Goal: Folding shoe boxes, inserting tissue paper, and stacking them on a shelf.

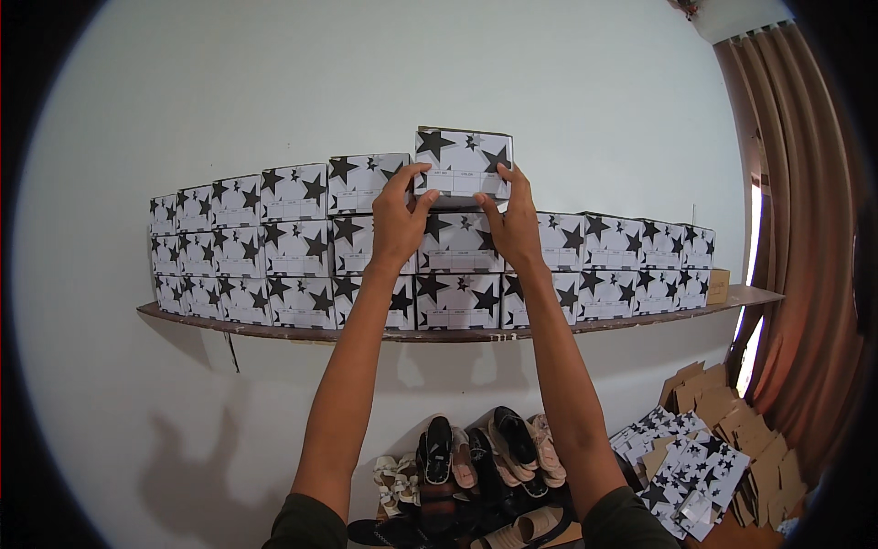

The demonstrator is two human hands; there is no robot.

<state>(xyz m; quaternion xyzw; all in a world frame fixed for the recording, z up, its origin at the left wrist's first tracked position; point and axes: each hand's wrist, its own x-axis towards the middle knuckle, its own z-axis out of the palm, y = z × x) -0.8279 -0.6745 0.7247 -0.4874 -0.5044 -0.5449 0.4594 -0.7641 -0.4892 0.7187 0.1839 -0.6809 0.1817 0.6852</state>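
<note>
Between my two hands is a white shoe box (464, 157) printed with black and grey stars. My left hand (401, 220) grips its left side, and my right hand (513, 220) its right side, thumbs toward the lower front. It is above the second row of matching boxes, to the right of the last box (366, 178) in the top row. Beneath it stands a star-printed box (460, 242) in the second row. Whether the held box touches the one below, I cannot tell.
A brown wall shelf (439, 336) carries the stacked rows. A small plain cardboard box (718, 286) stands at its right end. Below lie several shoes (476, 457), flattened star-printed cartons (686, 471) and brown cardboard (759, 448). A brown curtain (796, 210) hangs at right.
</note>
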